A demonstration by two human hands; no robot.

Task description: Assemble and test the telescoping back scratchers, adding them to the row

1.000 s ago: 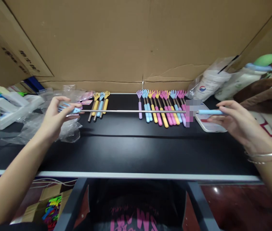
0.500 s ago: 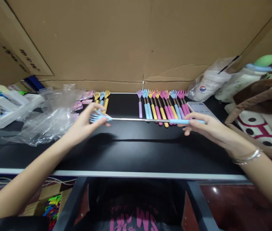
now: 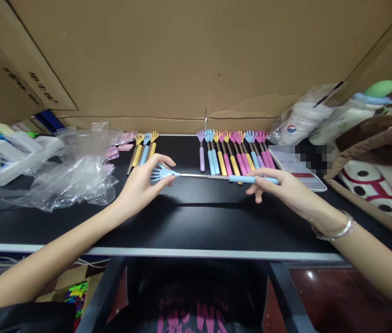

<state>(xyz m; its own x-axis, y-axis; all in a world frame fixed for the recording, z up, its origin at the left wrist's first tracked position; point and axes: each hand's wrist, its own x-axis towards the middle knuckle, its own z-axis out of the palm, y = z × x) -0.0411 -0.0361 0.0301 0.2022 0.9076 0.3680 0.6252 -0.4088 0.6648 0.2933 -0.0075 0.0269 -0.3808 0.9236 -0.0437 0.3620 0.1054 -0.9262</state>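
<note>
A blue telescopic back scratcher (image 3: 204,176) spans level between my two hands, above the black desk. My left hand (image 3: 145,178) is closed on its claw-shaped head, thumb and fingers pinching the base of the claw. At the other end my right hand (image 3: 275,185) grips the blue handle, some fingers loosely bent below it. Part of the metal rod shows between the hands. Behind it lies a row of several back scratchers (image 3: 222,159) in purple, blue, yellow and pink. A smaller group of back scratchers (image 3: 143,150), yellow and blue, lies beyond my left hand.
Crumpled clear plastic bags (image 3: 77,175) and a white power strip (image 3: 18,159) occupy the left. At right are a phone (image 3: 307,180), a bagged cup (image 3: 303,122) and a cloth bag (image 3: 372,185). A cardboard wall (image 3: 182,60) backs the desk (image 3: 196,231).
My hands have come closer together, and the rod between them is shorter. The left hand moved right and the right hand moved left, uncovering more of the phone.
</note>
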